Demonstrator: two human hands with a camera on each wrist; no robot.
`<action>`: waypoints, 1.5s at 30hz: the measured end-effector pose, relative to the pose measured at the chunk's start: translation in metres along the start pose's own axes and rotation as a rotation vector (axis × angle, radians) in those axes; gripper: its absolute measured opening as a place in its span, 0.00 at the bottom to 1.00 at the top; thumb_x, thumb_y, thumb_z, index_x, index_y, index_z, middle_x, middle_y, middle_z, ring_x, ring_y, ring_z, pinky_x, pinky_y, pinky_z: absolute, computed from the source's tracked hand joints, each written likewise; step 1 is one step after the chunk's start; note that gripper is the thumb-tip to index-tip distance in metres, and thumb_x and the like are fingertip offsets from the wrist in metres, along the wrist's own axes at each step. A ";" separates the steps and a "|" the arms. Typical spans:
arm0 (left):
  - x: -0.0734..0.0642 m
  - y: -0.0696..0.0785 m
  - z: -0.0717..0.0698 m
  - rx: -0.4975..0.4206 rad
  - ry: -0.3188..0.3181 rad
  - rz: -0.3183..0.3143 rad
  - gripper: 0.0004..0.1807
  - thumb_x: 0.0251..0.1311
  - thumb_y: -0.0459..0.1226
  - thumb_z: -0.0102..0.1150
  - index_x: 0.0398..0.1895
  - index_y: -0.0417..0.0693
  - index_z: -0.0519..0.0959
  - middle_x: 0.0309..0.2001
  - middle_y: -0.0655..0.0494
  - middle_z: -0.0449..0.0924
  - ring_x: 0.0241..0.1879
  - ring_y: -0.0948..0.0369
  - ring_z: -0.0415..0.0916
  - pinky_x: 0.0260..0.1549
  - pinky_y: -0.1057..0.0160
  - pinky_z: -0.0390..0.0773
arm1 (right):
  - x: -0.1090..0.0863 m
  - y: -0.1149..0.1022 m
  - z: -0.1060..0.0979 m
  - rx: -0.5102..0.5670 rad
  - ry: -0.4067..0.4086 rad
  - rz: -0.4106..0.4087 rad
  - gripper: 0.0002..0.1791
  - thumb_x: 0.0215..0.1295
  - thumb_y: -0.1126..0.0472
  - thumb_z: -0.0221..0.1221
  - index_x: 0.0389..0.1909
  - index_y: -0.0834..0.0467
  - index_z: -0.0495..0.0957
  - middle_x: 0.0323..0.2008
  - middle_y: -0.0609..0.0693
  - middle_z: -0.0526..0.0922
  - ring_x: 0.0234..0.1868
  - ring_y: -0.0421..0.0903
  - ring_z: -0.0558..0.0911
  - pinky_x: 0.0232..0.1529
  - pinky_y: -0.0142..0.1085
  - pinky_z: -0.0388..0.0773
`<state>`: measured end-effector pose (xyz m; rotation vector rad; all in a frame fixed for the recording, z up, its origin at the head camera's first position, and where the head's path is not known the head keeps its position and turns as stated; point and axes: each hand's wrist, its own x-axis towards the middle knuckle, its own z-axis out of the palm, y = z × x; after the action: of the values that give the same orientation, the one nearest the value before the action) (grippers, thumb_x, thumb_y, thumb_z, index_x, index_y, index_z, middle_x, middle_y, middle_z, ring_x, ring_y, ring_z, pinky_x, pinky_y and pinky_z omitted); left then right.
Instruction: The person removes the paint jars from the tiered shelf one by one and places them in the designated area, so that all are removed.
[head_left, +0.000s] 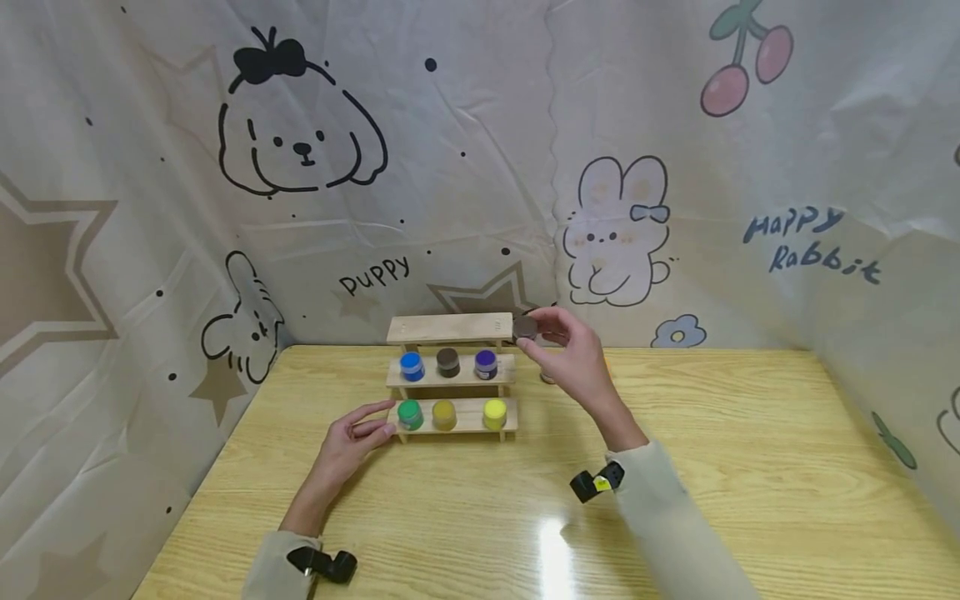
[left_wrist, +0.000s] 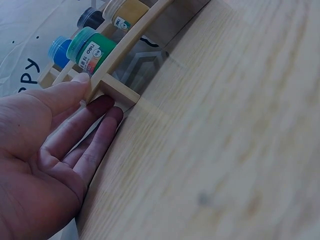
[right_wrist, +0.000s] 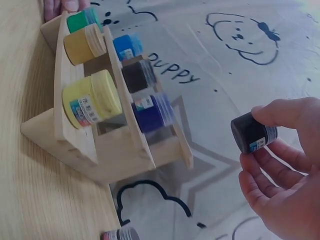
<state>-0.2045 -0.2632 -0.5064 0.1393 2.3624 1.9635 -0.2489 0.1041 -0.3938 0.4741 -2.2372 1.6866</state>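
A three-tiered wooden rack (head_left: 450, 327) stands near the back of the table. Its bottom tier holds green (head_left: 410, 414), ochre (head_left: 444, 415) and yellow (head_left: 495, 414) paint jars. On the middle tier are blue (head_left: 412, 366), dark (head_left: 447, 362) and purple (head_left: 486, 364) ones. Beside the right end of the bare top tier, my right hand (head_left: 566, 354) pinches a dark paint jar (right_wrist: 250, 132) between thumb and fingers, tilted in the right wrist view. My left hand (head_left: 348, 446) holds the bottom tier's left end, thumb at the plank (left_wrist: 102, 82) and fingertips under it.
Another paint jar (right_wrist: 121, 234) stands on the table (head_left: 712, 467) right of the rack, mostly hidden by my right hand in the head view. A printed curtain (head_left: 480, 167) hangs close behind the rack and along the table's sides.
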 end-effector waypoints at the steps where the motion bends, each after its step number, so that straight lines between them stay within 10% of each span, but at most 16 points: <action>1: 0.000 0.000 0.000 0.000 0.000 -0.001 0.25 0.69 0.33 0.65 0.69 0.38 0.75 0.54 0.35 0.83 0.46 0.66 0.85 0.46 0.68 0.82 | -0.002 0.000 -0.003 -0.006 0.008 0.001 0.19 0.64 0.66 0.71 0.54 0.62 0.80 0.48 0.56 0.84 0.51 0.51 0.82 0.58 0.47 0.79; 23: 0.001 0.000 0.005 0.008 -0.005 0.016 0.25 0.70 0.33 0.64 0.68 0.38 0.75 0.53 0.36 0.84 0.47 0.66 0.85 0.46 0.68 0.82 | -0.027 0.031 -0.081 -0.142 0.155 0.070 0.22 0.67 0.61 0.70 0.58 0.65 0.79 0.53 0.57 0.82 0.53 0.47 0.80 0.61 0.37 0.77; 34: 0.001 -0.001 0.002 0.004 -0.001 -0.002 0.25 0.69 0.34 0.65 0.68 0.39 0.75 0.54 0.36 0.84 0.47 0.66 0.85 0.46 0.67 0.82 | -0.034 0.069 -0.106 -0.195 0.272 0.235 0.23 0.67 0.60 0.69 0.58 0.65 0.78 0.54 0.59 0.81 0.56 0.51 0.81 0.62 0.43 0.77; 45: 0.000 -0.001 0.000 0.022 0.007 0.002 0.25 0.70 0.34 0.64 0.68 0.39 0.76 0.54 0.37 0.84 0.47 0.65 0.85 0.46 0.67 0.83 | -0.044 0.109 -0.119 -0.242 0.267 0.371 0.25 0.67 0.58 0.70 0.60 0.66 0.77 0.55 0.63 0.81 0.54 0.53 0.79 0.50 0.22 0.73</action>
<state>-0.2047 -0.2632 -0.5076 0.1368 2.3903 1.9423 -0.2517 0.2507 -0.4755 -0.2251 -2.3813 1.4963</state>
